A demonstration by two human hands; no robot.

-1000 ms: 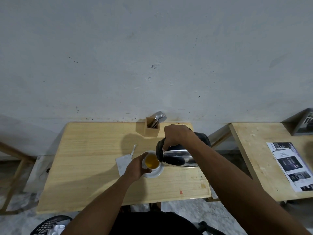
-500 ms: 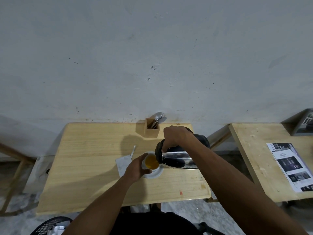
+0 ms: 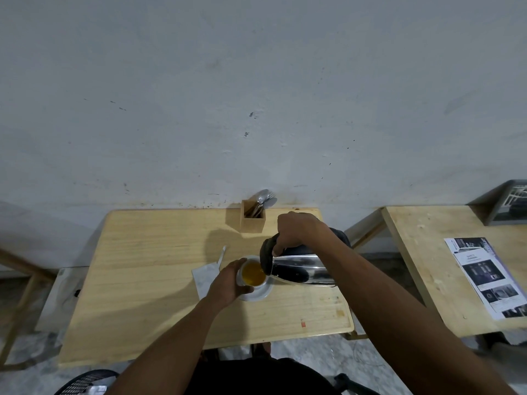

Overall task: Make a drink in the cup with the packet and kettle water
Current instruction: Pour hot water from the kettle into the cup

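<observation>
A white cup [image 3: 253, 273] holding amber liquid stands on a white saucer [image 3: 261, 293] on the wooden table [image 3: 148, 275]. My left hand [image 3: 228, 283] wraps the cup's left side. My right hand [image 3: 296, 232] grips the black handle of a steel kettle [image 3: 299, 269], which is tipped almost flat with its black top end at the cup's right rim. A torn white packet strip [image 3: 222, 255] lies just behind the cup, to its left.
A white napkin [image 3: 204, 277] lies left of the saucer, partly under my left hand. A wooden holder with spoons [image 3: 252, 218] stands at the table's back edge. A second table with a printed sheet [image 3: 484, 277] is to the right.
The kettle stays tipped at the cup throughout, and both hands hold nearly the same places. The amber liquid appears slightly higher in the cup.
</observation>
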